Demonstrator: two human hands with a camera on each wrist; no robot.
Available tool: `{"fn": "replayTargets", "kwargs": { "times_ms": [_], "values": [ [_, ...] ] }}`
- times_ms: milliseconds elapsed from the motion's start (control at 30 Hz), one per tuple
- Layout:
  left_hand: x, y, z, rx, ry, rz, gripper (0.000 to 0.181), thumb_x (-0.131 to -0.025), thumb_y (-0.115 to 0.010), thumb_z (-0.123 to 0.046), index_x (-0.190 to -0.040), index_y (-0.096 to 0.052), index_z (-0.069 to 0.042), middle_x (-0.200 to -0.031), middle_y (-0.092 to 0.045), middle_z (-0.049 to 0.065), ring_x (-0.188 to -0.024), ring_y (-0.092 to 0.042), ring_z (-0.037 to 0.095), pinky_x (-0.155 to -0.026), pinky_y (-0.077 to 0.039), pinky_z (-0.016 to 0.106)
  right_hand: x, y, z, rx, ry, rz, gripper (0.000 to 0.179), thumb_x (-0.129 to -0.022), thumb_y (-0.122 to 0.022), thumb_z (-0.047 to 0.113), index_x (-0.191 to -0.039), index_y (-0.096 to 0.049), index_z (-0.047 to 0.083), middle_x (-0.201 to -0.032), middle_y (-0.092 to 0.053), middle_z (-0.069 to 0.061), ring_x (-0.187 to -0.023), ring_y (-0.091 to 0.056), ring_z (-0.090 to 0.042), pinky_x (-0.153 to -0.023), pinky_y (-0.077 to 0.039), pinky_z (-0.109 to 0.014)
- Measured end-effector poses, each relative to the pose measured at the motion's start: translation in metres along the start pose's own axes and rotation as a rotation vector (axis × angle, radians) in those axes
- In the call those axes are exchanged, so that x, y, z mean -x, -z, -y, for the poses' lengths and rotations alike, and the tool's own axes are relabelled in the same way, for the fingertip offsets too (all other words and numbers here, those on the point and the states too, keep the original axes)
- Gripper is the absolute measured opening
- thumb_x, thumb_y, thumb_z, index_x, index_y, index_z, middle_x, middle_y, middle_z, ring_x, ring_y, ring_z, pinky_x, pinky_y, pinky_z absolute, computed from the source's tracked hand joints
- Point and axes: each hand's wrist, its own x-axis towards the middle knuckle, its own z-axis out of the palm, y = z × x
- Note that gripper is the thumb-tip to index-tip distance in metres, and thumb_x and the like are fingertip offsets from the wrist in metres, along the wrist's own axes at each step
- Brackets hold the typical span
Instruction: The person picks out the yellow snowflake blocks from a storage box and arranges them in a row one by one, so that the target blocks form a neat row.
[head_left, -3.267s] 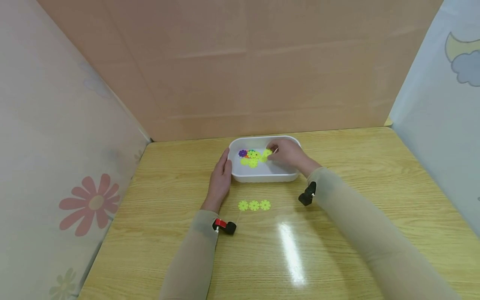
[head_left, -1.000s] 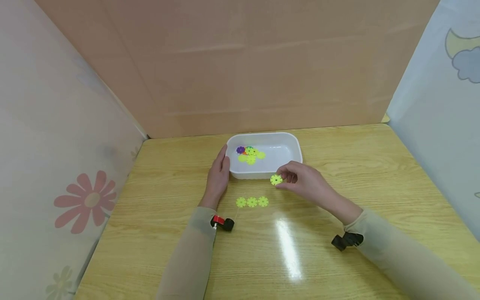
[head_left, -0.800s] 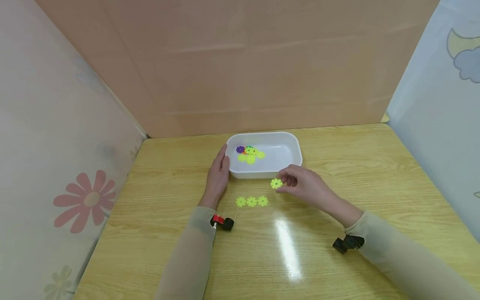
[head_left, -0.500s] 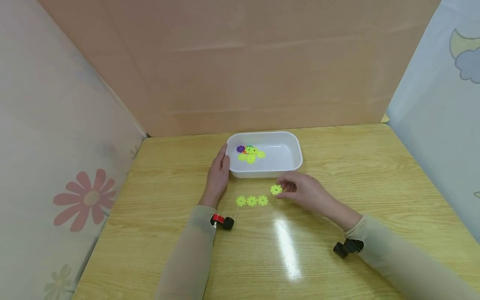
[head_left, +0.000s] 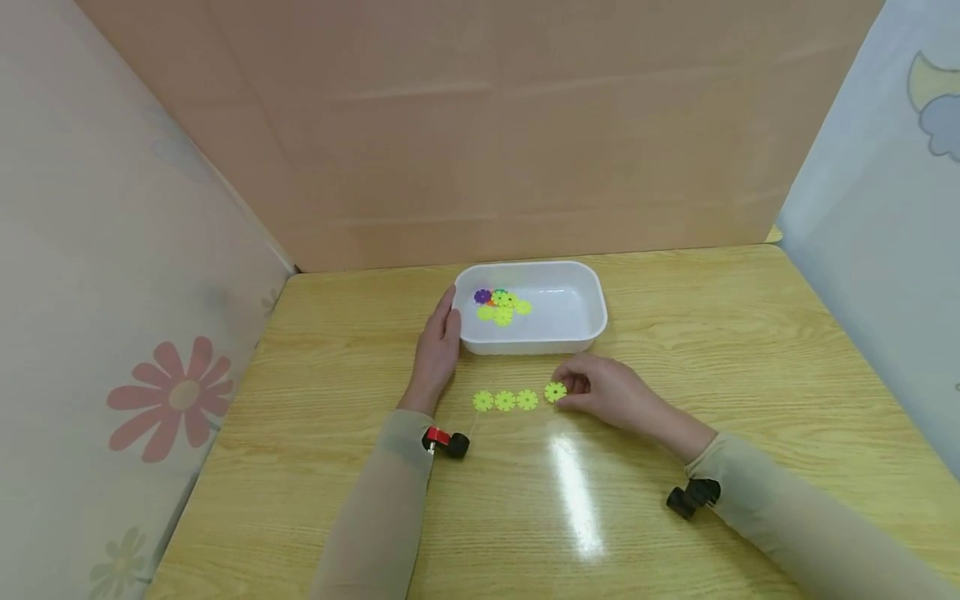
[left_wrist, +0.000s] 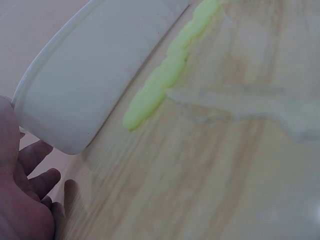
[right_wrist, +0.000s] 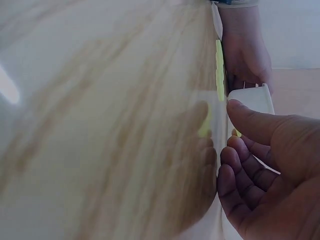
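In the head view my right hand (head_left: 611,393) pinches a yellow-green snowflake disc (head_left: 555,392) by its right edge, low over the table. Thumb and index fingertip come together around it in the right wrist view, where the hand (right_wrist: 285,165) hides most of the disc. Just left of it, a row of three matching snowflake discs (head_left: 505,401) lies on the wood. My left hand (head_left: 437,358) rests along the left end of a white plastic tray (head_left: 525,347), fingers extended against its outer wall. Inside the tray, several yellow-green discs (head_left: 503,317) overlap, with a purple disc (head_left: 482,297) beside them.
Bits of orange and green show under the discs in the tray. The wooden table (head_left: 322,358) meets a brown panel (head_left: 487,150) behind the tray. Pale patterned walls (head_left: 112,250) stand at left and right. Both wrists carry a small black camera (head_left: 681,502).
The right hand has taken the disc out of the tray and brought it toward me, down beside the right end of the row. The left hand stays at the tray.
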Motion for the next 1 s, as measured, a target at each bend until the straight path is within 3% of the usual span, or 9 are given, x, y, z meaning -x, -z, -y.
{"fn": "replayTargets", "kwargs": {
  "times_ms": [500,1000],
  "values": [
    [-0.0001,-0.0011,-0.0001,0.008,0.003,-0.001,0.056,-0.121,-0.034,-0.045,-0.176,-0.029,-0.035,-0.179,-0.031,-0.011,-0.166,-0.025,0.017,-0.136,-0.023,0.045,-0.0038,-0.0055,-0.006,0.034,-0.001,0.026,0.03,-0.092,-0.092,0.022,-0.118,-0.082,0.012,-0.096,-0.07,0.008,-0.089,-0.063,-0.01,-0.081,-0.056,-0.035],
    [0.001,0.0004,0.0007,-0.013,0.0,0.001,0.057,-0.121,-0.033,-0.049,-0.176,-0.028,-0.039,-0.179,-0.031,-0.011,-0.166,-0.025,0.016,-0.136,-0.023,0.043,-0.0047,-0.0063,-0.0068,0.007,-0.014,0.02,0.022,-0.093,-0.092,0.02,-0.112,-0.082,0.013,-0.095,-0.07,0.007,-0.087,-0.063,-0.01,-0.078,-0.055,-0.032]
  ]
}}
